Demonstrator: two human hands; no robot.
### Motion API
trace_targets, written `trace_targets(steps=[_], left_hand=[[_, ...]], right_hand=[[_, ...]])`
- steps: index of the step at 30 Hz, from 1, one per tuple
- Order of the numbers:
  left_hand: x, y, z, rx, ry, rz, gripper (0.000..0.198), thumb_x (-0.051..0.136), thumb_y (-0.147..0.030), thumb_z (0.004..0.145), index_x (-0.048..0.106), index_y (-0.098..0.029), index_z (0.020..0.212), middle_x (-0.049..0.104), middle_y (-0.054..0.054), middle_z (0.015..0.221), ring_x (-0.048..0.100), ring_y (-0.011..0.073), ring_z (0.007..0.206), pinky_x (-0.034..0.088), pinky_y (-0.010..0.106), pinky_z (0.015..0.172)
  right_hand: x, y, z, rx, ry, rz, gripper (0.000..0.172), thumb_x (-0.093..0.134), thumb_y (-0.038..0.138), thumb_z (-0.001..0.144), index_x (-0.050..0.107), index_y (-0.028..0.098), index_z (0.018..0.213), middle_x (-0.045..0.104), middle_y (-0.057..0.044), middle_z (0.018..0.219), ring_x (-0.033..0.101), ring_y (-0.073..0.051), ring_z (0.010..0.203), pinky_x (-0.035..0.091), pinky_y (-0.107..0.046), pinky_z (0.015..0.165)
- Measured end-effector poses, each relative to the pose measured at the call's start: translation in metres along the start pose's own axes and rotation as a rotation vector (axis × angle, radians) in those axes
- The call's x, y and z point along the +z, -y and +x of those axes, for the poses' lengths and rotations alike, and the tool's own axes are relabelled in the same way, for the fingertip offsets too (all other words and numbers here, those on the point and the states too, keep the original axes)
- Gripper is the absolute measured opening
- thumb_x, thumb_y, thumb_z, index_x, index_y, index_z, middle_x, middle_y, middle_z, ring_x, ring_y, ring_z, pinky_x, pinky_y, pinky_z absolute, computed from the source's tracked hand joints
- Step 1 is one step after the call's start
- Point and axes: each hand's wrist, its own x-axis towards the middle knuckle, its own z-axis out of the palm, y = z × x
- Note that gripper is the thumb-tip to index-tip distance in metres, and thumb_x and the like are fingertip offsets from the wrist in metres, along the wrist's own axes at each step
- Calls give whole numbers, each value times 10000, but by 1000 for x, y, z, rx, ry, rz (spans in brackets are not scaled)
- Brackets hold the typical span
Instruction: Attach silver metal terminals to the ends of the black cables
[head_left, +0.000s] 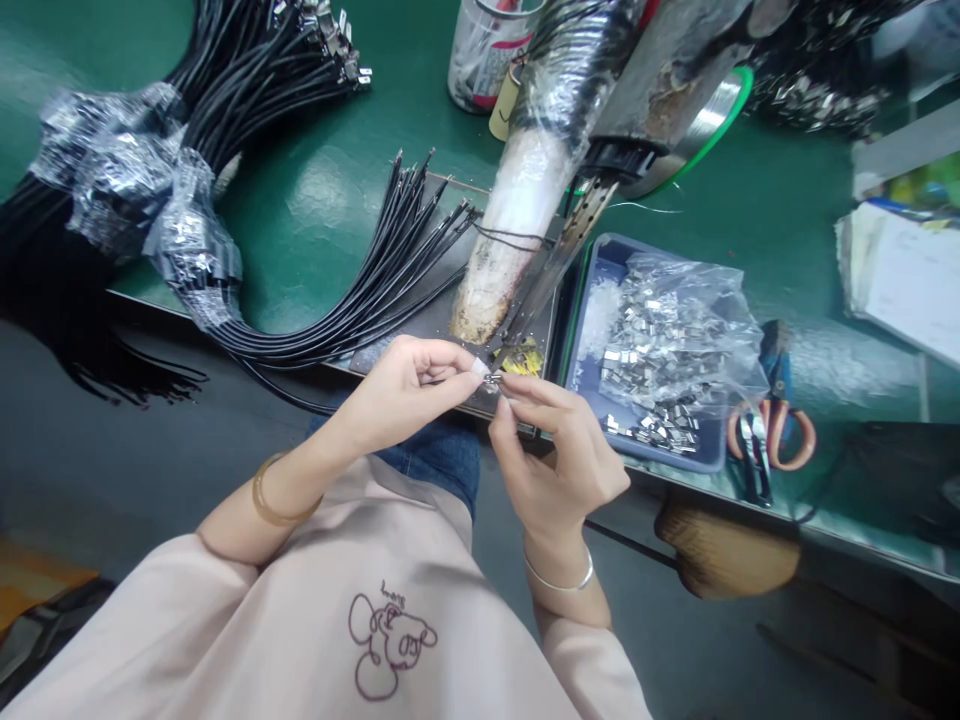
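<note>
Between the fingertips of my left hand is the end of a thin black cable, mostly covered by the fingers. A small shiny metal terminal sits at that end, where both hands meet. My right hand has its index finger and thumb closed at the terminal's right side, the other fingers bent. Just above the fingertips are the tip of a white, crusted wrapped tube and a perforated metal rod. A bundle of black cables with bare ends lies to the left on a dark board.
A blue tray of small metal terminals in a plastic bag stands right of my hands. Beside it lie orange-handled scissors and cutters. More wrapped cable bundles hang over the left edge. Behind are a cup and wire spool.
</note>
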Motion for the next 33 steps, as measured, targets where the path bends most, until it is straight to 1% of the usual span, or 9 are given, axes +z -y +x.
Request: trace_targets(steps=[2,4,8,13,17,21,27,29,33], left_hand=[[1,-1,-1,0,5,2,213,671,-315,820,667,-128,719,351,-66,543,276,61,508,228,214,477],[1,0,-3,2,-18,9,177,688,-294,807,659,-132,743,329,-81,535,265,57,498,231,209,476],[2,1,-7,30,-60,16,141,692,-265,805,646,-133,784,347,-87,537,279,53,493,247,200,479],[1,4,-10,14,-54,8,195,683,-307,832,673,-119,780,394,-61,545,318,60,504,256,207,479],[0,4,-9,5,-32,-29,204,718,-316,815,695,-116,785,392,-69,529,301,52,486,243,203,464],[-1,4,-6,-9,0,-80,226,731,-338,806,693,-119,766,443,-61,508,351,54,463,277,198,448],[0,5,-4,26,-27,-61,205,724,-316,816,708,-116,775,430,-63,511,330,50,467,276,191,443],[0,4,-5,46,-45,-42,184,722,-293,817,719,-113,778,471,-49,542,348,52,489,298,189,458],[1,0,-6,82,-69,21,187,696,-282,832,740,-111,770,589,0,627,440,75,550,379,196,509]], right_hand=[[0,0,0,-8,-3,0,202,712,51,839,606,221,862,791,-30,935,774,-154,834,637,-257,743],[0,0,0,-15,-7,0,203,714,48,837,610,219,865,792,-31,931,775,-154,828,637,-253,745],[0,1,0,-1,-13,4,202,722,45,833,613,213,862,793,-29,913,776,-150,820,632,-240,743],[0,3,2,37,-4,11,196,718,57,842,624,227,875,792,-12,918,775,-156,828,631,-260,747],[0,4,4,37,-21,14,193,720,58,840,630,225,872,791,-6,912,771,-149,825,627,-262,759],[1,3,3,38,-17,24,197,724,49,830,641,222,873,790,-10,917,770,-150,835,623,-258,773],[3,0,3,27,-15,-3,186,723,63,840,643,228,876,790,-14,939,767,-154,852,622,-268,771],[3,0,4,26,-12,-2,186,722,59,840,641,222,878,789,-21,937,765,-151,857,621,-268,776],[4,1,5,38,-25,12,182,725,58,835,646,216,876,787,-21,928,766,-156,856,624,-275,782]])
